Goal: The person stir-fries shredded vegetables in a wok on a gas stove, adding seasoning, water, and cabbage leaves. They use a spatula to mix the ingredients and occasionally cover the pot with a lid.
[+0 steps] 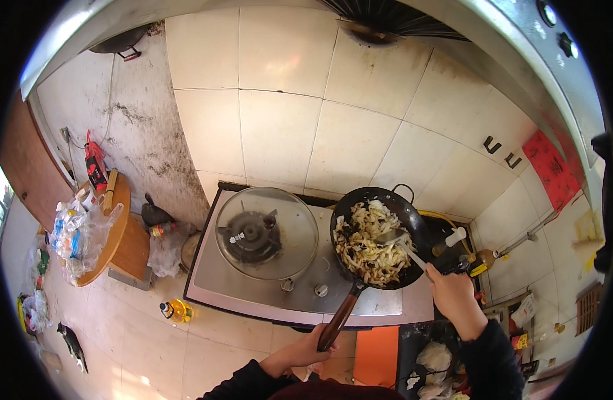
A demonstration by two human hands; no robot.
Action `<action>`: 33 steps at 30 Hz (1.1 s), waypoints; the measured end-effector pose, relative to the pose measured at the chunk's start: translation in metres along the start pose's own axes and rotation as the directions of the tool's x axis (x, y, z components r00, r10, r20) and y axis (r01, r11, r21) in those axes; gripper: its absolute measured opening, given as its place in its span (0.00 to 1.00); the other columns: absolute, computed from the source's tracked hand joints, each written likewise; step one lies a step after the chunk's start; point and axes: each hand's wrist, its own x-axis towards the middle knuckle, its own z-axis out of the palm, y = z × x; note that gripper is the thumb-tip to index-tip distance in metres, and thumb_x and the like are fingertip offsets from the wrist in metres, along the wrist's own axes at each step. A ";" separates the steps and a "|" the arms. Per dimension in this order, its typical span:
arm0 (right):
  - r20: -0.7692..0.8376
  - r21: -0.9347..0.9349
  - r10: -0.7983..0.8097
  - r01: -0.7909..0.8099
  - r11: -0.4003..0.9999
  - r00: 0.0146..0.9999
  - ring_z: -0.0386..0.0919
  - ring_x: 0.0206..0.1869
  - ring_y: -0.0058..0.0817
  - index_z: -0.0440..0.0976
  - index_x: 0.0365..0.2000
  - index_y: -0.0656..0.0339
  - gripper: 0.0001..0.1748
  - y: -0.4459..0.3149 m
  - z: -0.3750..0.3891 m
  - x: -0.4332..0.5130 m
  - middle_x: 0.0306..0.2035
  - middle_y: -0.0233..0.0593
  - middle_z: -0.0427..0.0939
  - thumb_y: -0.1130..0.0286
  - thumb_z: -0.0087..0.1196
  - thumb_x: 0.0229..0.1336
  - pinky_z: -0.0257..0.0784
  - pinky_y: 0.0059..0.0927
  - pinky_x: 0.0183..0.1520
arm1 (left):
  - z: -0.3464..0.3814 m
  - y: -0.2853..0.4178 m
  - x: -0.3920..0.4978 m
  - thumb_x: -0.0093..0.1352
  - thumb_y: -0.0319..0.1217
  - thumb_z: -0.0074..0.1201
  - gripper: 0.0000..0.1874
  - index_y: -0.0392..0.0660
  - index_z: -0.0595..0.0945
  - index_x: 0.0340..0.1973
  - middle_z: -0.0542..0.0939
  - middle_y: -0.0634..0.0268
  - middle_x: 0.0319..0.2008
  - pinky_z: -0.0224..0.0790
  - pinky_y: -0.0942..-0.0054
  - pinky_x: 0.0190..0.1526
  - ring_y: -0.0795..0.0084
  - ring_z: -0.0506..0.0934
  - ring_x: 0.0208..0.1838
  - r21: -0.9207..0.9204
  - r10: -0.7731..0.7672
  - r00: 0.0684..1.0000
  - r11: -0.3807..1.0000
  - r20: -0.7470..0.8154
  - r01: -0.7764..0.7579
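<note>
A black wok (417,225) stands on the right side of the steel gas stove (206,275), full of chopped pale vegetables (369,245) with browned and dark pieces. Around the end of its brown wooden handle (342,315) my left hand (304,348) is closed. My right hand (451,292) grips the shaft of a metal spatula (414,256), whose blade rests among the vegetables near the wok's middle. To the left, a round glass lid (296,235) with a dark knob lies over the other burner.
Two control knobs (321,290) sit on the stove's front. Bottles (455,237) and a yellow hose stand behind the wok's right side. An oil bottle (176,311) and a cat (72,346) are on the floor at left, near a round wooden table (117,240) holding plastic bags.
</note>
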 end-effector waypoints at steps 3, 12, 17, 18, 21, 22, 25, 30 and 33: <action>0.081 0.113 0.094 -0.103 0.988 0.992 0.80 0.33 0.49 0.63 0.59 0.46 0.26 -0.002 0.025 -0.014 0.28 0.50 0.80 0.65 0.47 0.60 0.74 0.48 0.35 | 0.000 -0.003 0.001 0.65 0.26 0.59 0.32 0.38 0.60 0.60 0.77 0.57 0.46 0.72 0.71 0.49 0.71 0.78 0.46 0.003 0.000 1.000 1.000 -0.003 0.000; -0.039 0.552 0.009 0.014 0.834 0.999 0.77 0.42 0.55 0.68 0.57 0.55 0.24 0.015 0.039 0.044 0.37 0.57 0.79 0.65 0.51 0.60 0.73 0.46 0.43 | -0.001 0.001 -0.001 0.64 0.29 0.61 0.36 0.39 0.58 0.62 0.77 0.56 0.46 0.73 0.71 0.48 0.70 0.79 0.45 0.083 -0.034 0.999 0.996 -0.010 0.035; 0.116 0.765 0.145 -0.182 0.618 0.983 0.81 0.36 0.38 0.68 0.58 0.60 0.25 0.024 0.008 0.069 0.33 0.52 0.81 0.67 0.53 0.60 0.73 0.36 0.39 | -0.001 -0.002 0.000 0.63 0.30 0.63 0.38 0.39 0.58 0.63 0.77 0.57 0.46 0.72 0.72 0.49 0.71 0.78 0.46 0.015 -0.029 1.000 0.999 -0.006 0.029; 0.173 0.792 0.172 -0.241 0.560 0.970 0.81 0.35 0.36 0.68 0.58 0.60 0.25 0.019 0.006 0.085 0.32 0.52 0.81 0.67 0.52 0.60 0.73 0.35 0.38 | -0.002 -0.003 0.000 0.63 0.29 0.62 0.38 0.39 0.57 0.63 0.77 0.57 0.46 0.72 0.72 0.49 0.71 0.78 0.46 0.020 -0.034 0.999 0.999 -0.004 0.034; 0.205 0.793 0.136 -0.246 0.557 0.969 0.81 0.33 0.34 0.69 0.58 0.57 0.24 0.002 0.015 0.114 0.31 0.51 0.80 0.66 0.53 0.60 0.72 0.37 0.35 | -0.001 -0.004 0.000 0.63 0.26 0.60 0.37 0.40 0.57 0.64 0.77 0.57 0.46 0.71 0.71 0.50 0.71 0.77 0.46 0.060 -0.031 0.999 0.998 -0.017 0.032; 0.216 0.777 0.132 -0.252 0.577 0.968 0.81 0.32 0.35 0.69 0.58 0.55 0.24 -0.002 0.018 0.118 0.31 0.51 0.80 0.66 0.53 0.60 0.72 0.38 0.34 | -0.001 -0.004 0.000 0.63 0.25 0.59 0.36 0.40 0.57 0.64 0.77 0.57 0.46 0.71 0.71 0.50 0.71 0.77 0.46 0.077 -0.029 0.999 0.997 -0.019 0.030; -0.098 0.389 -0.101 0.132 0.912 0.990 0.81 0.32 0.40 0.71 0.56 0.51 0.23 -0.008 0.021 0.106 0.30 0.50 0.80 0.62 0.53 0.60 0.72 0.42 0.32 | 0.000 -0.005 0.000 0.63 0.23 0.58 0.36 0.40 0.57 0.64 0.77 0.58 0.46 0.71 0.71 0.50 0.71 0.77 0.47 -0.027 0.000 1.000 1.000 -0.002 0.000; -0.091 0.120 -0.112 0.123 0.985 0.990 0.79 0.34 0.48 0.72 0.42 0.49 0.11 0.006 -0.008 0.058 0.27 0.45 0.79 0.64 0.51 0.58 0.72 0.49 0.33 | -0.003 -0.007 0.000 0.64 0.23 0.58 0.36 0.40 0.57 0.64 0.76 0.58 0.46 0.71 0.70 0.50 0.71 0.77 0.46 -0.009 0.016 1.000 1.000 0.014 -0.015; -0.019 0.143 -0.057 0.059 0.988 0.998 0.79 0.35 0.48 0.71 0.45 0.49 0.14 0.024 -0.015 0.027 0.28 0.46 0.79 0.64 0.51 0.58 0.72 0.50 0.34 | -0.003 -0.007 0.001 0.64 0.23 0.58 0.36 0.39 0.57 0.64 0.76 0.57 0.46 0.71 0.70 0.50 0.70 0.78 0.46 -0.020 0.017 1.000 1.000 0.019 -0.016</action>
